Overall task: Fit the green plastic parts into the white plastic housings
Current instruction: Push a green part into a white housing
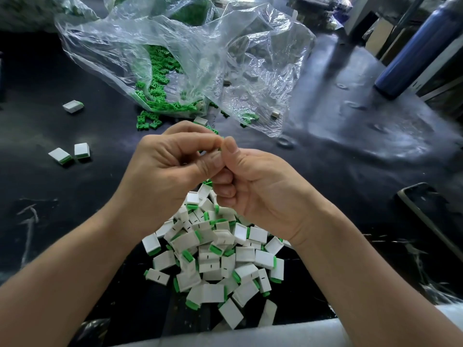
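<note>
— While both hands are held up over the pile [220, 251] of finished pieces, something small is pinched between them. The left hand [172, 166] is curled tight, the right hand [263, 194] likewise, and the thumb tips are touching.

— And what is being gripped?

— Only a green part [218, 149] can be made out, a sliver showing where the thumbs meet. Whether a white housing is enclosed as well cannot be told, since the rest is hidden by the curled fingers [208, 164].

— So the press-in is judged to be the step in hand. How is it done well?

— The green part should be lined up square with the housing's open end before any force is applied, as a skewed entry could leave it jammed or a tab bent. Pressure is best shared evenly by both thumbs until the part is seated flush, as on the white housings [244, 254] in the pile below.

— Supply looks ample.

— It does. Loose green parts [147, 120] are spilled from the clear bag [200, 51] onto the dark surface [350, 159] beyond the hands. Stray finished pieces [82, 150] are scattered off to the left. Plenty is judged left to be fitted.
</note>
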### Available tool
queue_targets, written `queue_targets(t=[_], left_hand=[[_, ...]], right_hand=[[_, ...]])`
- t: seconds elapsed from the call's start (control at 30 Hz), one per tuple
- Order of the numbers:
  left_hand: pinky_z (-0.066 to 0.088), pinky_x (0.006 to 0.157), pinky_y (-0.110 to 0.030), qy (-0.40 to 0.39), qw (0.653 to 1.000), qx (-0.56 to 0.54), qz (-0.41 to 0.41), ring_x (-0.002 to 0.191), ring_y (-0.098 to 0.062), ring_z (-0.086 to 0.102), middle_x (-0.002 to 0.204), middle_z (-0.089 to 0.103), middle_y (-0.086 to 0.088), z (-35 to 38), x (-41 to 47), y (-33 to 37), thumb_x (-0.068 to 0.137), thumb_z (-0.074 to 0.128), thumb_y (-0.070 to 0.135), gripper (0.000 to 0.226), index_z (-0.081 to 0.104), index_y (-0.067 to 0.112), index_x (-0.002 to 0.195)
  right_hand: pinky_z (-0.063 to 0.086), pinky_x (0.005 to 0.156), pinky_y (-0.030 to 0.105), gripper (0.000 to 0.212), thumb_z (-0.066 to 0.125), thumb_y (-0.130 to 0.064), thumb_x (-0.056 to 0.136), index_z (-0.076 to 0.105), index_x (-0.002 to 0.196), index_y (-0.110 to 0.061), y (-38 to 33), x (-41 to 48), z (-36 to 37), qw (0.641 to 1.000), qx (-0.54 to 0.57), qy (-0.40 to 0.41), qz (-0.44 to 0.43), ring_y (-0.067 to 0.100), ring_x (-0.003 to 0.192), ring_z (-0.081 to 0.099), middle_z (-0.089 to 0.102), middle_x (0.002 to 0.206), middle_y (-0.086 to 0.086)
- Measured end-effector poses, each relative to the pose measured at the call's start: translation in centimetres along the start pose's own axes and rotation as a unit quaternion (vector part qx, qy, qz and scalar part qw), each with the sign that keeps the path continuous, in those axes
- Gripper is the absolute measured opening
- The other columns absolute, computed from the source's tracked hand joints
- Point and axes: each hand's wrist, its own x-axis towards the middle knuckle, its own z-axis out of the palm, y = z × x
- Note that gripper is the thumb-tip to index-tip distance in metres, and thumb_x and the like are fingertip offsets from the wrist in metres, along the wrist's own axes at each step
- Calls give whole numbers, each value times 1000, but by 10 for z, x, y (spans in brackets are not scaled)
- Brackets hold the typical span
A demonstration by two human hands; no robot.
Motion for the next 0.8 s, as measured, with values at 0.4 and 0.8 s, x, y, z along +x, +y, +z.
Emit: queue_targets(t=[0.4,0.8], left_hand=[[40,48,-17,2,998,-41,-56,60,-10,55,87,69,-5,-2,0,5,70,60,13,22,73,21,85],[40,47,-15,14,997,-24,-66,59,-10,54,80,70,-10,-2,1,7,67,58,13,21,73,19,80]], right_hand=[[29,52,19,31,47,-41,71,50,78,-12,-4,1,-9,999,-47,3,8,8,55,38,45,61,-1],[34,54,17,33,39,-33,90,52,96,-3,-4,1,-12,987,-158,8,-15,6,56,43,50,64,-4]])
